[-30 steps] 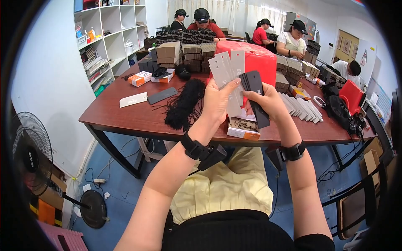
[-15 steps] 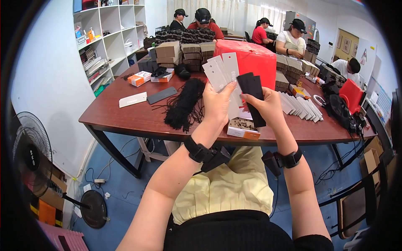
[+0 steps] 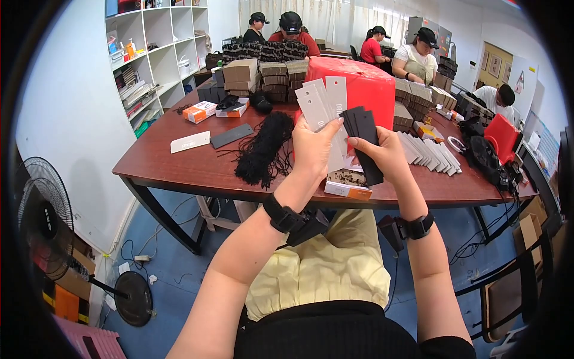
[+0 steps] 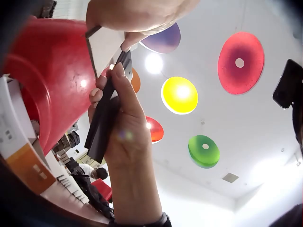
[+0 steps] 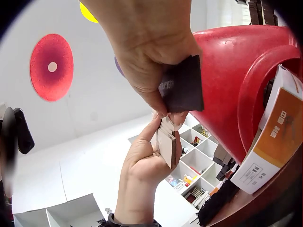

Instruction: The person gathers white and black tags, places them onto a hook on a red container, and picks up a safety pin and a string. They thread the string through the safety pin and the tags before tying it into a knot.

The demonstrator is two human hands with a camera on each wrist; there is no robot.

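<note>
In the head view my left hand [image 3: 312, 149] grips a fan of light grey hang tags [image 3: 313, 103], printed with white letters and punched with a hole at the top. Beside it my right hand [image 3: 390, 154] holds several black tags [image 3: 372, 161], spread at their upper ends. The left thumb tip meets the corner of the black tags. In the right wrist view, the black tags [image 5: 184, 90] sit close over the grey stack [image 5: 165, 146]. Just below both hands stands an open box of small metal clips [image 3: 348, 179].
Left on the table lie a bundle of black cords [image 3: 266, 149], a white tag stack [image 3: 191, 142] and a dark one [image 3: 232, 136]. A red plastic tub-like object [image 3: 382, 90] stands behind the hands. To the right are overlapping pale tags [image 3: 427, 152]. Other people work behind.
The black tags have turned from their printed side to a plain side and fanned out more. Both hands have shifted slightly, still holding their tags.
</note>
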